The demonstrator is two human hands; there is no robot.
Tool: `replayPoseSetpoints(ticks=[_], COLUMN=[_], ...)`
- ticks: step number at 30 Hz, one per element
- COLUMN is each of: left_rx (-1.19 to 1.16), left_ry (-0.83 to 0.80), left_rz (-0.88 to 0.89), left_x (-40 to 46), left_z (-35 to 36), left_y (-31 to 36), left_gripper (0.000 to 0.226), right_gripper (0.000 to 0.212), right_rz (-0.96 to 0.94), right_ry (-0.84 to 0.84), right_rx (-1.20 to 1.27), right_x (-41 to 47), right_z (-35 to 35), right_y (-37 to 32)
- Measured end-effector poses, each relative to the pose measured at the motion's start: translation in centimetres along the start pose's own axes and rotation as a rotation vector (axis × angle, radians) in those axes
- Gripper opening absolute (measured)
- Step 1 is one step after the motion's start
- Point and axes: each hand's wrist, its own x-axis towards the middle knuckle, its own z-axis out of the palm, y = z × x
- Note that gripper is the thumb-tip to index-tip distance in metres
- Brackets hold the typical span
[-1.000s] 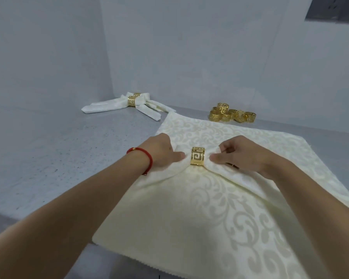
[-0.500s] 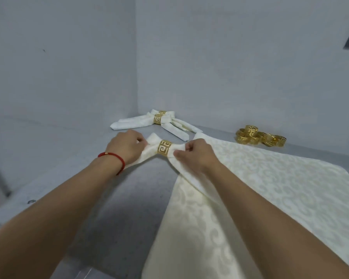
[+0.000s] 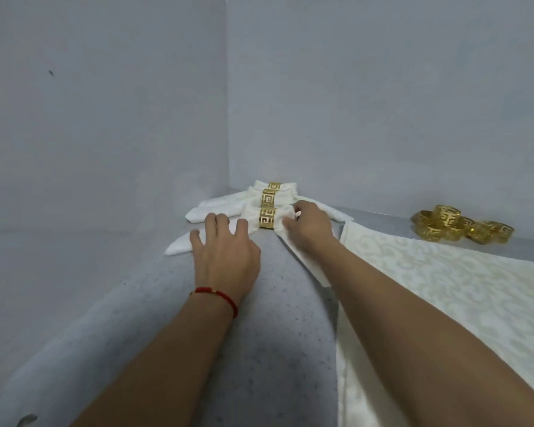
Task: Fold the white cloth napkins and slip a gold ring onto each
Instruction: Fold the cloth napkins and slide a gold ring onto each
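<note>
A folded white napkin point(image 3: 251, 214) with a gold ring point(image 3: 267, 217) round its middle lies on the grey table near the corner. My left hand point(image 3: 225, 254) rests flat on its left wing, fingers spread. My right hand point(image 3: 309, 226) pinches the cloth just right of the ring. Directly behind it lie two more ringed napkins point(image 3: 285, 197), touching each other and partly hidden by the front one. A pile of several loose gold rings point(image 3: 463, 228) sits at the back right by the wall.
A large cream cloth with a scroll pattern point(image 3: 444, 288) covers the right side of the grey speckled table point(image 3: 259, 349). Walls meet in a corner just behind the napkins. The table's left edge runs diagonally toward the lower left.
Both hands have carried the ringed napkin left and back off the patterned cloth and set it down against the other ringed napkins. My left hand has opened flat on it.
</note>
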Motion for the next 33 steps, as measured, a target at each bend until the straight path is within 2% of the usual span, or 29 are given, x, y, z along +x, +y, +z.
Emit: replayPoseSetpoints(ticks=[4, 8, 12, 16, 19, 22, 25, 27, 29, 33], left_rx=[-0.030, -0.047, -0.094, -0.157, -0.045, 0.116, 0.147, 0.133, 0.106, 0.150], left_ry=[-0.095, -0.062, -0.124, -0.120, -0.109, -0.144, -0.175, -0.216, -0.273, -0.396], left_rz=[-0.082, -0.046, -0.069, -0.058, 0.027, 0.034, -0.072, 0.035, 0.159, 0.188], left_x=[0.1, 0.0, 0.4, 0.5, 0.5, -0.5, 0.0, -0.1, -1.5, -7.0], left_z=[0.4, 0.7, 0.7, 0.2, 0.1, -0.6, -3.0, -5.1, -7.4, -9.8], left_y=[-0.3, -0.5, -1.0, -0.6, -0.5, -0.3, 3.5, 8.1, 12.9, 20.2], left_gripper=[0.023, 0.025, 0.029, 0.030, 0.017, 0.016, 0.024, 0.035, 0.037, 0.028], right_gripper=[0.033, 0.030, 0.035, 0.028, 0.020, 0.018, 0.016, 0.014, 0.014, 0.019], right_rz=[0.035, 0.074, 0.052, -0.108, -0.173, -0.181, -0.121, -0.043, 0.078, 0.318], right_ry=[-0.018, 0.149, 0.180, 0.241, 0.237, 0.236, 0.254, 0.253, 0.282, 0.219], right_rx=[-0.021, 0.029, 0.014, -0.038, -0.143, -0.233, -0.319, -0.380, -0.409, -0.499], right_x=[2.3, 5.5, 5.3, 1.9, -1.4, -5.7, -9.3, -11.4, -12.7, -14.6], right_z=[0.7, 2.6, 2.5, -1.5, -4.8, -8.9, -14.1, -17.9, -20.8, -25.3], right_y=[-0.7, -0.2, 0.2, 2.9, 6.7, 12.1, 17.3, 20.4, 23.3, 29.1])
